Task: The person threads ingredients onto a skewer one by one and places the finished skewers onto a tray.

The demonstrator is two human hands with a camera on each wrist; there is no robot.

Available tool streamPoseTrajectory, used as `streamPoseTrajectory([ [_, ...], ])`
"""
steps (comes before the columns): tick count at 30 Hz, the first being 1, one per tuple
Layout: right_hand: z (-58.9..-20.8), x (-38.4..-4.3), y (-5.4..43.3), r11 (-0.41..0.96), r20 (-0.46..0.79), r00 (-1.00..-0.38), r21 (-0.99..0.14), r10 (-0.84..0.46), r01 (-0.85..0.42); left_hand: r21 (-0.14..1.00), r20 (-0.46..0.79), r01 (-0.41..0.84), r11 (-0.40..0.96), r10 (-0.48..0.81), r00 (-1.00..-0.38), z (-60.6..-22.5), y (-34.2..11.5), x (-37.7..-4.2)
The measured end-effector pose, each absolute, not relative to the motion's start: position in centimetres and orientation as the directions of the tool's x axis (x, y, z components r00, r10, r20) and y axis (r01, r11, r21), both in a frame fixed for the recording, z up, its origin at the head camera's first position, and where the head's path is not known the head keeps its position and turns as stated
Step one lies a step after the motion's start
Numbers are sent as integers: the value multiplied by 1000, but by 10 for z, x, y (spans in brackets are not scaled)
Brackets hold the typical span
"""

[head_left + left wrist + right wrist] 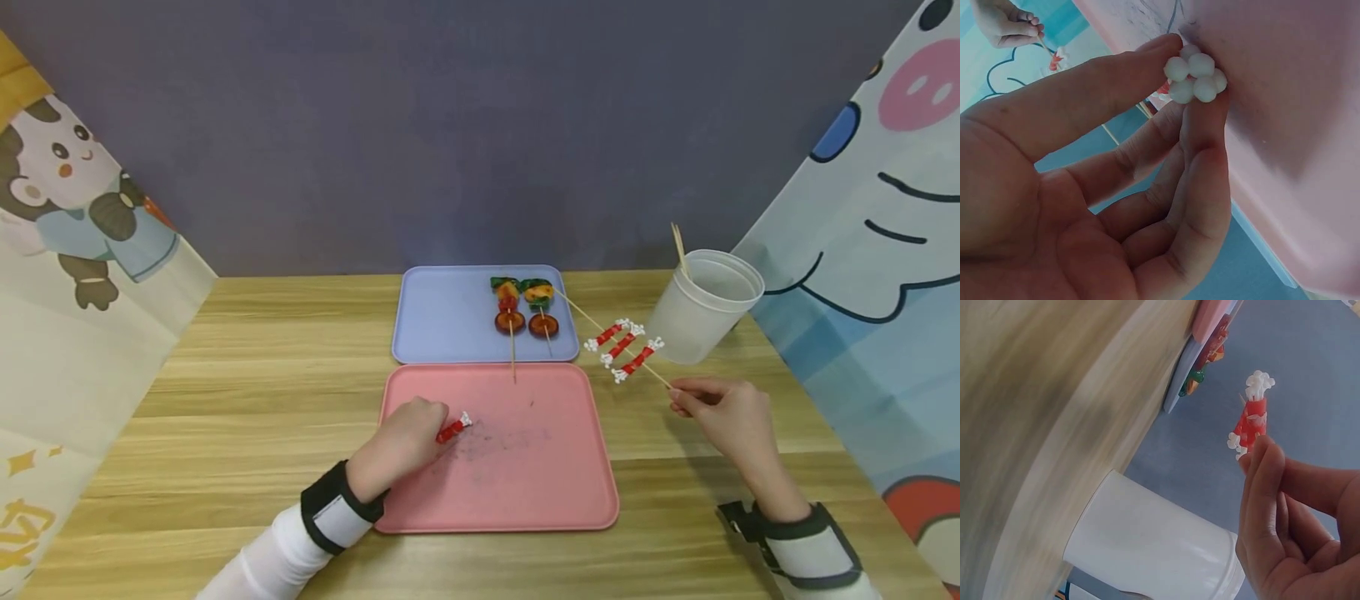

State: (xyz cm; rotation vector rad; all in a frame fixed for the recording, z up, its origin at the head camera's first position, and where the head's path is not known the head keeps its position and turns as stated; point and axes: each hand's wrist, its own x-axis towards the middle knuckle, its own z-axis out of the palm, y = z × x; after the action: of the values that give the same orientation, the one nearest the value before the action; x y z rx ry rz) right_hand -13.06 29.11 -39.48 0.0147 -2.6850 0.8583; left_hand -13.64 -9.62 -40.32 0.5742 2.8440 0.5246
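My left hand (pixel 408 437) is over the pink tray (pixel 543 487), pinching a red-wrapped enoki roll (pixel 453 429) between thumb and fingers. White knobby tips of that enoki roll (pixel 1194 78) face the left wrist camera. To the right of the tray, my right hand (pixel 727 417) holds a wooden skewer (pixel 660 380) by its lower end, above the table. Three similar rolls (pixel 621 350) sit threaded crosswise along the skewer, which tilts up to the left. In the right wrist view, the threaded rolls (pixel 1254 419) appear beyond the pinching fingertips.
Behind the pink tray, a blue tray (pixel 442 317) carries two loaded skewers (pixel 508 304) with green, orange and brown pieces. One stick end reaches over the pink tray's edge. A whitish translucent tub (pixel 682 321) holding several bare sticks (pixel 679 246) stands at the back right.
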Motion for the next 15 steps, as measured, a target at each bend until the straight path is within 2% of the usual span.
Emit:
streamPoseTrajectory([
  [15, -390, -129, 290, 818, 264, -959, -571, 101, -71, 383, -90, 340, 859, 401, -912, -400, -96, -135],
])
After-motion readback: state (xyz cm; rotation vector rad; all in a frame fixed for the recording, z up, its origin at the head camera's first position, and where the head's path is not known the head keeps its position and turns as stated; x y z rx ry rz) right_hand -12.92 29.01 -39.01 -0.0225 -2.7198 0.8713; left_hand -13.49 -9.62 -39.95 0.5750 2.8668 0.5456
